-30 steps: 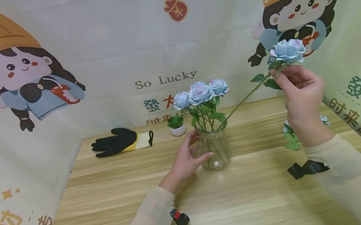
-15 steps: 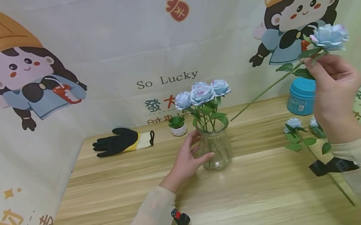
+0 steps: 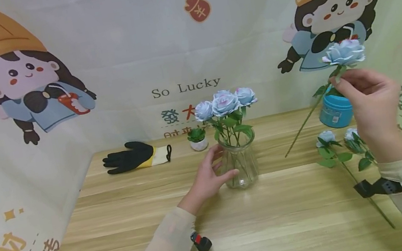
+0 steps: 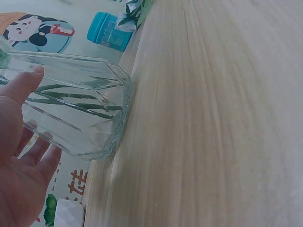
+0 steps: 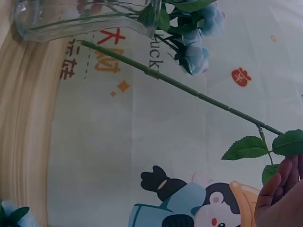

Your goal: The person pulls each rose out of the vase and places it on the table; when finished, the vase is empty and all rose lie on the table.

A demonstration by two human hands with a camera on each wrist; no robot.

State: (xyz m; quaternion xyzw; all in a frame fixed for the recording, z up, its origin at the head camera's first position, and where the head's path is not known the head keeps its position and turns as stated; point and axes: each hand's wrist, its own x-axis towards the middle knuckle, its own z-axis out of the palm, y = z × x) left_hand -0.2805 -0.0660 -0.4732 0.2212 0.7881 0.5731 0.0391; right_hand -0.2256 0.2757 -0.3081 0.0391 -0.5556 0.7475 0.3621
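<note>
left hand (image 3: pixel 207 177): here it is, holding the glass vase (image 3: pixel 241 167) from the left, thumb across the near side; the left wrist view adds the fingers along the other side.
right hand (image 3: pixel 375 102): up at the right, pinching the held rose (image 3: pixel 345 53) just under its bloom, and only the head view shows that bloom.
stem (image 5: pixel 189 91): slanting down and left from the right hand, its lower tip in the air right of the vase, apart from it in the head view; the right wrist view gives its length and the broad green leaves (image 5: pixel 246 147).
vase roses (image 3: pixel 225 103): four pale blue blooms showing above the rim; the left wrist view looks through the glass at their stems near the base.
blue jar (image 3: pixel 335 112): standing far right, half behind the held rose in the head view, lid and side plain in the left wrist view.
loose roses (image 3: pixel 325 138): lying right, nearer than the jar, only a corner of petals in the right wrist view.
far left: black glove (image 3: pixel 129 158), head view only, and right of it the potted plant (image 3: pixel 198 140).
</note>
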